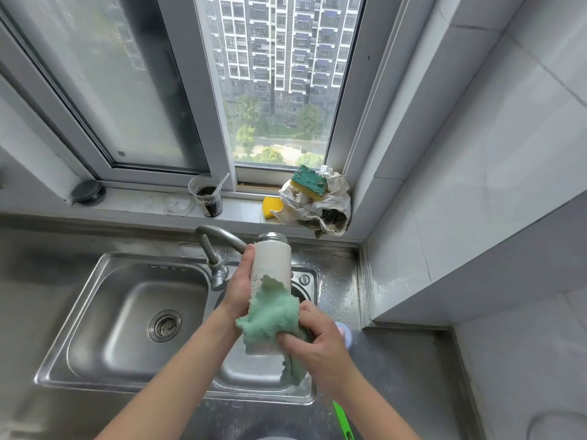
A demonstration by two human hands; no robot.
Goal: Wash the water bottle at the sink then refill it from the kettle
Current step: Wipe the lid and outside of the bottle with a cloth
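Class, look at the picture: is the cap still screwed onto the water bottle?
No. The water bottle shows its bare threaded metal neck, open at the top, while the left hand holds it.

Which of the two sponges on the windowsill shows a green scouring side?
The sponge resting on top of the crumpled white cloth; the other sponge, lying on the sill, shows only yellow.
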